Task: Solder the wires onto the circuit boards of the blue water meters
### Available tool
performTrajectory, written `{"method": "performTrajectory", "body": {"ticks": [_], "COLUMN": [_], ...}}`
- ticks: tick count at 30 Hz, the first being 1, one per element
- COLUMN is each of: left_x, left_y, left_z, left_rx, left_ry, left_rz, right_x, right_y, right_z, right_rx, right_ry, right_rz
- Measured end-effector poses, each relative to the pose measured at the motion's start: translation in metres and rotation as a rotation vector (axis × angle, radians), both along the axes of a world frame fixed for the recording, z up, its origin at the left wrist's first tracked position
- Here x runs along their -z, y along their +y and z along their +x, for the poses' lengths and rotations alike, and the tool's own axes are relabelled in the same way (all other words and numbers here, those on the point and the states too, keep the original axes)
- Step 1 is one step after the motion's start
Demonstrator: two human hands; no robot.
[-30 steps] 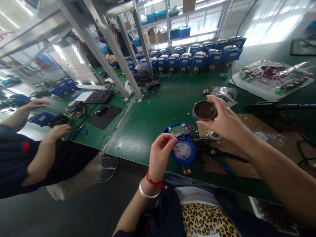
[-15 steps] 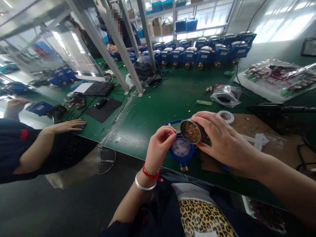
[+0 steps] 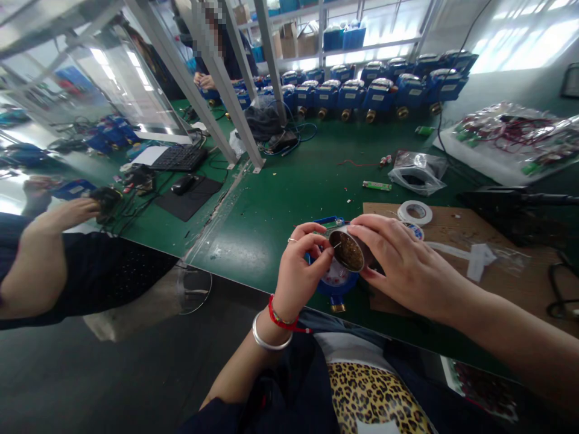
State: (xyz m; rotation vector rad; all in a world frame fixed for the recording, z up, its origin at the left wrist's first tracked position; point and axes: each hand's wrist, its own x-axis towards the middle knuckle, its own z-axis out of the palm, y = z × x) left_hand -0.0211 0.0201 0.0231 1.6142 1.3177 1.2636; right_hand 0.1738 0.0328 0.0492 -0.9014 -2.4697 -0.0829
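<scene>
Right hand [image 3: 402,265] fingers curled around a small round tin [image 3: 349,249], left hand [image 3: 301,265] fingertips pinched at the tin's rim, blue water meter [image 3: 335,280] just beneath both, tape roll [image 3: 415,212] beyond the right fingers

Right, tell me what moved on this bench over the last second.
The right hand brought the small round tin of brownish paste down from above the bench and tilted it toward the left hand, just over the blue round-dial water meter. The left hand stayed pinched at the meter; the meter stayed put.
</scene>
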Motion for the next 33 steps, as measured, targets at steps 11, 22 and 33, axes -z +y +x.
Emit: {"method": "performTrajectory", "body": {"ticks": [11, 22, 33], "left_x": [0.014, 0.022, 0.021], "left_y": [-0.005, -0.007, -0.012], "left_z": [-0.004, 0.003, 0.006], "left_rx": [-0.019, -0.088, -0.1], "left_ry": [-0.284, -0.513, -0.384], "left_rz": [-0.104, -0.16, -0.195], "right_x": [0.018, 0.113, 0.073], "right_y": [0.038, 0.118, 0.045], "right_z": [0.017, -0.008, 0.0], "right_rx": [0.346, 0.6, 0.45], "right_ry": [0.308, 0.3, 0.578], "right_rz": [-0.024, -0.537, -0.17]}}
